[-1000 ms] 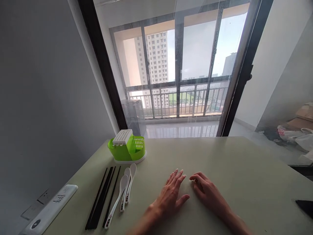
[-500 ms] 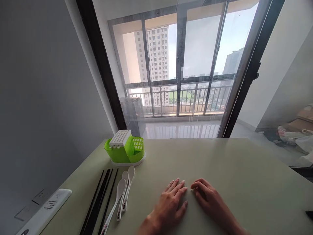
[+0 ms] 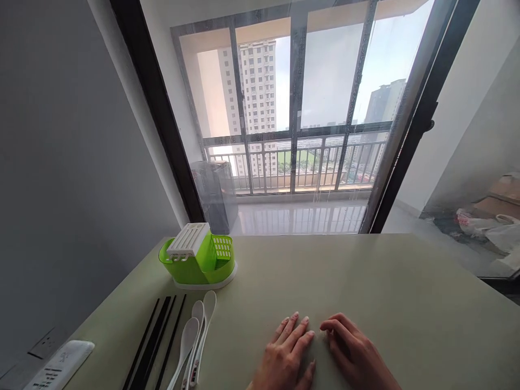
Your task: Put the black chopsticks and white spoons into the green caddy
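Palm down on the pale green table (image 3: 317, 271), my left hand (image 3: 284, 352) lies with its fingers stretched out and slightly spread. Just right of it rests my right hand (image 3: 357, 349), loosely curled, a small gap between index finger and thumb and nothing held. Left of my hands lie three white spoons (image 3: 189, 338), partly overlapping, their handles running toward the lower edge. Several black chopsticks (image 3: 173, 338) lie beside them. Behind these stands a bright green utensil caddy (image 3: 195, 271) with a white slotted top and white base. Neither hand touches these things.
A white elongated box or packet (image 3: 65, 363) with dark print lies at the table's left edge, near a wall socket (image 3: 44, 342). A grey wall (image 3: 73, 162) borders the left. Glass in a dark frame (image 3: 162, 124) stands beyond the table's far edge.
The view has tilted slightly, so the table things sit lower and farther left in the picture. Both hands stay on the table in nearly the same pose.
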`<state>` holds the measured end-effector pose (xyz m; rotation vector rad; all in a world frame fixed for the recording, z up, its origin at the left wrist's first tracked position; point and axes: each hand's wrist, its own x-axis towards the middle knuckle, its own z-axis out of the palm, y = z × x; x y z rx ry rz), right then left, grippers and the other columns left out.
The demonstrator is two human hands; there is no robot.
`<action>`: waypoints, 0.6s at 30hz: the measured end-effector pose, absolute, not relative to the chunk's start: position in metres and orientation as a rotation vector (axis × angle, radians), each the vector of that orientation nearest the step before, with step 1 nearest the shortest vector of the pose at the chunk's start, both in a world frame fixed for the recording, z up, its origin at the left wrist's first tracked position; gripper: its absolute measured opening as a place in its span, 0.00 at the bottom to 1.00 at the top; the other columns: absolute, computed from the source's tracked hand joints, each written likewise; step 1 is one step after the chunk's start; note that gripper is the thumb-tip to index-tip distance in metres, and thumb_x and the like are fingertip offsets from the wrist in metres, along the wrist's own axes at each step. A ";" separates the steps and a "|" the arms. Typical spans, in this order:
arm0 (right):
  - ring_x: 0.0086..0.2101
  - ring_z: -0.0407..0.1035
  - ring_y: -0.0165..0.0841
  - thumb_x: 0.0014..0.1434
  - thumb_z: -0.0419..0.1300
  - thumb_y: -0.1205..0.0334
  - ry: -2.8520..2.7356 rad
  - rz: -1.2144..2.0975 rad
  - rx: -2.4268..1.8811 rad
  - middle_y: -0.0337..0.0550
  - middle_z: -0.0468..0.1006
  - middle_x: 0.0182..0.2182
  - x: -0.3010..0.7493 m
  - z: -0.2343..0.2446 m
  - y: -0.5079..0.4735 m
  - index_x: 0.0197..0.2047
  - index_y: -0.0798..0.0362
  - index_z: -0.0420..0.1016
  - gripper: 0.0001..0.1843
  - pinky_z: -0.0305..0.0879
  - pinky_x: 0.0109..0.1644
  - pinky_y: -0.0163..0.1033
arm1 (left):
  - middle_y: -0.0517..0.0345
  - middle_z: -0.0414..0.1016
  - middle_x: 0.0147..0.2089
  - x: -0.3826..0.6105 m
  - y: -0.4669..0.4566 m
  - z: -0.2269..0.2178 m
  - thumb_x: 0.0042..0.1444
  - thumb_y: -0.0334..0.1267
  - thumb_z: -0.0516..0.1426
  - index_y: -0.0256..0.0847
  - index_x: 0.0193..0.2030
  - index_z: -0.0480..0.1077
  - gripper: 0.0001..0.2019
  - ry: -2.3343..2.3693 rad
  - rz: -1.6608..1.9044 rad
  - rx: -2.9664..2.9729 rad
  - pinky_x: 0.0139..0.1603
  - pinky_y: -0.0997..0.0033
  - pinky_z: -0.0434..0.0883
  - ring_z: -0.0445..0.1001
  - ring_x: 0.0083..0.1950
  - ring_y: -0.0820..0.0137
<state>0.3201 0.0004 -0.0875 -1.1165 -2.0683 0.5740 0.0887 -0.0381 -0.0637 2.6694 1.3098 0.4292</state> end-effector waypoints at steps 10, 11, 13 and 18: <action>0.39 0.80 0.33 0.74 0.51 0.59 -2.035 0.516 -1.070 0.42 0.80 0.41 0.323 -0.098 0.004 0.46 0.44 0.76 0.12 0.76 0.44 0.34 | 0.53 0.65 0.75 0.086 -0.030 -0.087 0.65 0.40 0.58 0.40 0.69 0.64 0.26 1.319 0.644 2.921 0.69 0.55 0.72 0.65 0.74 0.55; 0.39 0.80 0.33 0.74 0.51 0.58 -2.026 0.510 -1.074 0.42 0.80 0.41 0.323 -0.099 0.004 0.46 0.44 0.76 0.12 0.76 0.43 0.34 | 0.54 0.65 0.74 0.085 -0.030 -0.089 0.66 0.41 0.58 0.41 0.69 0.65 0.26 1.320 0.681 2.940 0.69 0.57 0.72 0.65 0.74 0.56; 0.39 0.79 0.33 0.74 0.51 0.59 -2.012 0.498 -1.067 0.42 0.80 0.41 0.322 -0.103 0.005 0.46 0.44 0.76 0.12 0.76 0.43 0.34 | 0.54 0.66 0.74 0.085 -0.029 -0.092 0.66 0.41 0.57 0.41 0.69 0.65 0.25 1.317 0.736 2.964 0.70 0.59 0.72 0.65 0.74 0.57; 0.39 0.79 0.33 0.73 0.52 0.60 -2.029 0.472 -1.041 0.41 0.80 0.41 0.324 -0.106 0.005 0.47 0.43 0.76 0.10 0.76 0.43 0.34 | 0.53 0.65 0.75 0.084 -0.030 -0.094 0.67 0.43 0.57 0.41 0.70 0.64 0.26 1.310 0.757 2.971 0.71 0.60 0.70 0.63 0.75 0.58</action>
